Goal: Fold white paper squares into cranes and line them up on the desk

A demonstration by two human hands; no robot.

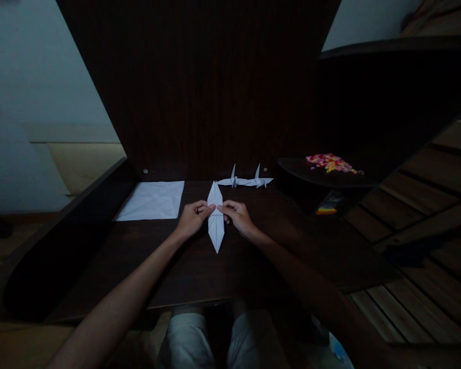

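A white folded paper [216, 230], long and pointed at both ends, is held upright along its length above the dark desk. My left hand [194, 215] pinches its left edge near the middle, thumb on the front face. On the opposite edge, my right hand [238, 215] grips it the same way, the two thumbs almost meeting. A crease runs across the paper between them, and other creases run lengthwise. Just behind stand two folded paper cranes, a left crane [233, 182] and a right crane [258, 181], in a row against the back panel.
White paper sheets [153, 201] lie flat at the desk's back left. A small pile of pink and yellow bits [332, 163] rests on a rounded shelf [297, 169] at right. The dark desk [184, 279] has a raised left side wall [61, 246] and a tall back panel [200, 87].
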